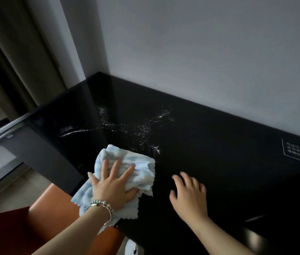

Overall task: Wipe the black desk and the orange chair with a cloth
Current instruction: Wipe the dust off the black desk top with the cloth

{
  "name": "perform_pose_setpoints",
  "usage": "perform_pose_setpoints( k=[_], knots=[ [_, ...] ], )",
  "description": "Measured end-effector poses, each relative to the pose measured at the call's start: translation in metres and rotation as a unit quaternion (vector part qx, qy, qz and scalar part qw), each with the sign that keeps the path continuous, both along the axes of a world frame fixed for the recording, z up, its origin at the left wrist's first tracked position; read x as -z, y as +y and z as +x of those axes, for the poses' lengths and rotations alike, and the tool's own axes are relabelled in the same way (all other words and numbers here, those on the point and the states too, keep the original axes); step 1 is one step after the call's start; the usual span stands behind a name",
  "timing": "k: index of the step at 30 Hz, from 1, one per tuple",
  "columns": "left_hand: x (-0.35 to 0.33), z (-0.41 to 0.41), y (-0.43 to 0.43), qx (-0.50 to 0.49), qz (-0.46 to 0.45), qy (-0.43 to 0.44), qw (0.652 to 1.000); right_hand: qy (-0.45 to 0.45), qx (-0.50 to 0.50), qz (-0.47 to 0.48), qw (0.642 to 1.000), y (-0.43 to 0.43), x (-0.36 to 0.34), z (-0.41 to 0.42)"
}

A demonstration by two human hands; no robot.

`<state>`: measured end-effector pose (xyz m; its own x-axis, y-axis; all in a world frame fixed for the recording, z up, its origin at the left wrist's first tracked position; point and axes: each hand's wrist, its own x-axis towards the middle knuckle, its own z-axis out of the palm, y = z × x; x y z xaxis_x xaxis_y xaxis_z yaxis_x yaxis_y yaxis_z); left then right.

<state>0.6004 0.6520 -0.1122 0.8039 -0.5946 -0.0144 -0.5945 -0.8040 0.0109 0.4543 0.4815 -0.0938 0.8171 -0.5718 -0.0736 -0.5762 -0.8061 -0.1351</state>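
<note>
Fingers point(115, 168) of left hand point(113, 188) press cloth point(141, 173) flat on desk point(219, 144); right hand point(189, 196) rests released.

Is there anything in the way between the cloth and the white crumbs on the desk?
No, nothing visible. The left hand presses the cloth on the black desk, and only bare desk lies between it and the white specks beyond. The right hand rests off to the side.

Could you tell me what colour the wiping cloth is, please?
The fluffy cloth is white with pale blue stripes; head view.
</note>
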Motion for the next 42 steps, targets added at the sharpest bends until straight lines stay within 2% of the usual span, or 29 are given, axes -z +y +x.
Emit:
perform_pose_setpoints(
  k=[2, 5, 8, 9, 11, 13, 15, 18, 20, 22, 24, 25, 28, 30, 32, 35, 38, 40, 42],
  knots=[
    [-0.002, 0.026, 0.011, -0.031, -0.012, 0.039, 0.999, -0.004, -0.013, 0.014, 1.000, 0.000, -0.002, 0.005],
    [-0.018, 0.064, 0.018, -0.102, -0.023, 0.046, 0.993, 0.002, -0.005, 0.014, 1.000, -0.008, -0.003, 0.014],
    [-0.030, 0.081, 0.005, -0.166, -0.116, 0.048, 0.978, 0.006, 0.015, 0.012, 1.000, -0.016, -0.010, 0.029],
    [-0.032, 0.080, -0.002, -0.152, -0.159, 0.045, 0.974, 0.016, 0.019, 0.013, 1.000, -0.019, -0.011, 0.033],
    [-0.035, 0.071, -0.019, -0.061, -0.212, 0.043, 0.974, 0.028, 0.028, 0.008, 0.999, -0.022, -0.012, 0.042],
    [-0.033, 0.057, -0.033, 0.046, -0.155, 0.065, 0.985, 0.037, 0.047, 0.009, 0.998, -0.026, -0.013, 0.051],
    [-0.023, 0.055, -0.036, 0.092, -0.047, 0.076, 0.992, 0.045, 0.069, 0.031, 0.996, -0.027, -0.012, 0.061],
    [-0.022, 0.092, -0.027, 0.000, 0.015, 0.079, 0.997, 0.044, 0.095, 0.057, 0.993, -0.027, -0.012, 0.068],
    [-0.029, 0.119, -0.026, -0.064, 0.004, 0.102, 0.993, 0.044, 0.110, 0.063, 0.991, -0.026, -0.012, 0.068],
    [-0.038, 0.127, -0.035, -0.097, -0.059, 0.121, 0.986, 0.044, 0.116, 0.067, 0.990, -0.024, -0.011, 0.067],
    [-0.046, 0.108, -0.054, -0.086, -0.128, 0.114, 0.981, 0.039, 0.111, 0.070, 0.991, -0.024, -0.011, 0.067],
    [-0.049, 0.092, -0.065, -0.051, -0.138, 0.098, 0.984, 0.036, 0.106, 0.067, 0.991, -0.024, -0.011, 0.067],
    [-0.041, 0.039, -0.093, 0.099, -0.091, 0.065, 0.989, 0.025, 0.092, 0.056, 0.994, -0.031, -0.012, 0.063],
    [-0.028, 0.025, -0.102, 0.140, -0.022, 0.077, 0.987, 0.024, 0.075, 0.052, 0.996, -0.036, -0.013, 0.058],
    [-0.022, 0.039, -0.099, 0.108, 0.014, 0.069, 0.992, 0.021, 0.051, 0.059, 0.997, -0.041, -0.013, 0.054],
    [-0.028, 0.083, -0.083, -0.009, 0.052, 0.066, 0.996, 0.022, 0.029, 0.088, 0.995, -0.046, -0.013, 0.050],
    [-0.040, 0.108, -0.081, -0.102, 0.029, 0.102, 0.989, 0.017, 0.020, 0.096, 0.995, -0.052, -0.015, 0.051],
    [-0.045, 0.089, -0.100, -0.088, -0.001, 0.121, 0.989, -0.003, 0.033, 0.111, 0.993, -0.054, -0.017, 0.053],
    [-0.040, 0.051, -0.123, -0.010, -0.005, 0.122, 0.993, -0.020, 0.054, 0.113, 0.992, -0.059, -0.021, 0.057]
  ],
)
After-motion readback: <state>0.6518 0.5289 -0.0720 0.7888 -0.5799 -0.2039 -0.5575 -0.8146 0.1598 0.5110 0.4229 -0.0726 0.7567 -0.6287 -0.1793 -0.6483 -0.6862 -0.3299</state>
